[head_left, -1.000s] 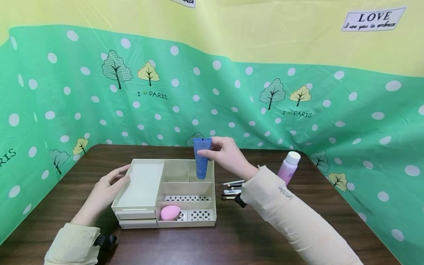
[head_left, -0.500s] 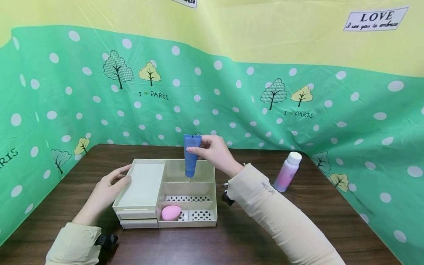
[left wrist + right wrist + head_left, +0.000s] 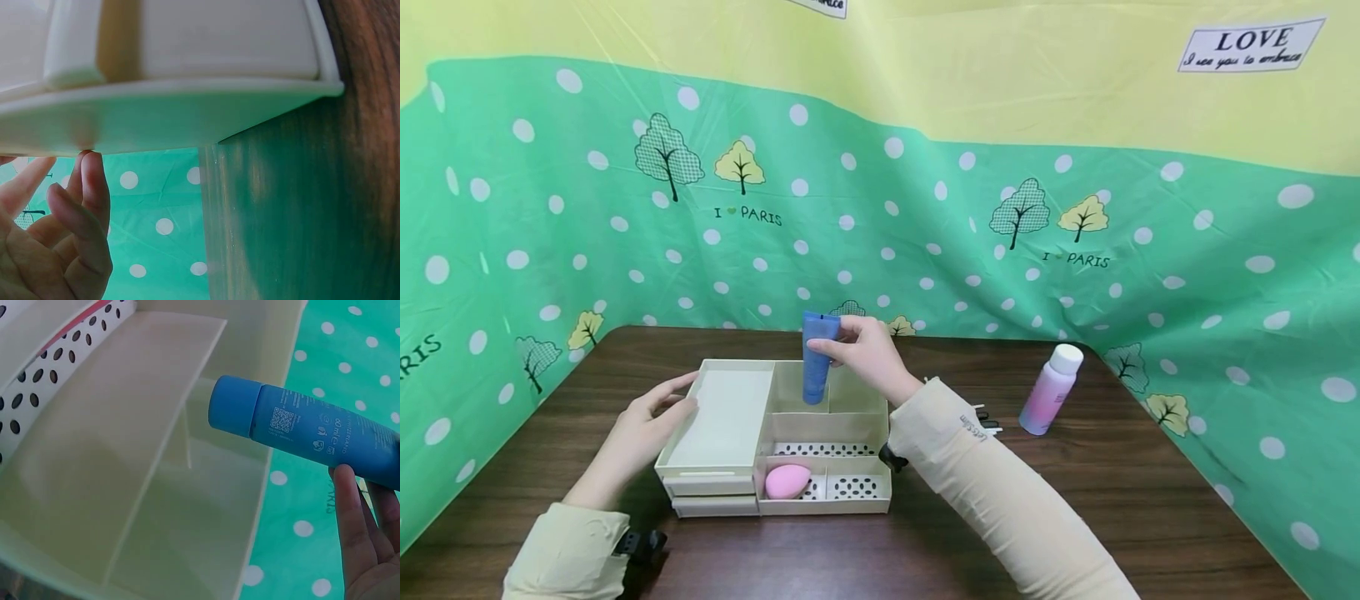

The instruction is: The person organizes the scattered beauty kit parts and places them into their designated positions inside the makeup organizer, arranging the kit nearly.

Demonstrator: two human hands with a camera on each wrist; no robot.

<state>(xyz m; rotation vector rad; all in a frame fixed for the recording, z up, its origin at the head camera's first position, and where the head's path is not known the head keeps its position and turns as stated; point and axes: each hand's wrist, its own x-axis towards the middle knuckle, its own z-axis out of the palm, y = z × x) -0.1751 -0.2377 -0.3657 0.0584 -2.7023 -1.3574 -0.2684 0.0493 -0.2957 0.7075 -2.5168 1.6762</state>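
The blue tube (image 3: 816, 375) hangs cap-down over the rear-left compartment (image 3: 788, 387) of the box's divided half; whether the cap touches anything there, I cannot tell. In the head view its long axis is nearly upright, the flat crimped end tipped slightly toward 12:30 and the rounded cap toward 6:30. In the right wrist view the cap points to between 9 and 10 o'clock and the crimped end is cut off by the frame; the smooth plastic bears a QR code and fine print, mostly too small to read. The right hand (image 3: 872, 354) pinches it near the crimped end, thumb across the front, the other fingers partly hidden behind.

The cream plastic box (image 3: 823, 507) has a flat panel (image 3: 722, 417) on its left half above two shallow drawers (image 3: 713, 486). A smooth, egg-shaped pink sponge (image 3: 787, 482) sits at about 6 o'clock from the tube, in a front compartment with a dark-spotted white floor. At 9 o'clock on the box the left hand (image 3: 643, 425), fingers loosely bent, rests its fingertips against the side wall, grasping nothing.

At 3 o'clock from the tube stands a pink-lilac bottle (image 3: 1051, 390) with a white cap. The right sleeve (image 3: 992, 483) hides most of some slim sticks (image 3: 992, 430) on the wood-grained tabletop (image 3: 820, 558).
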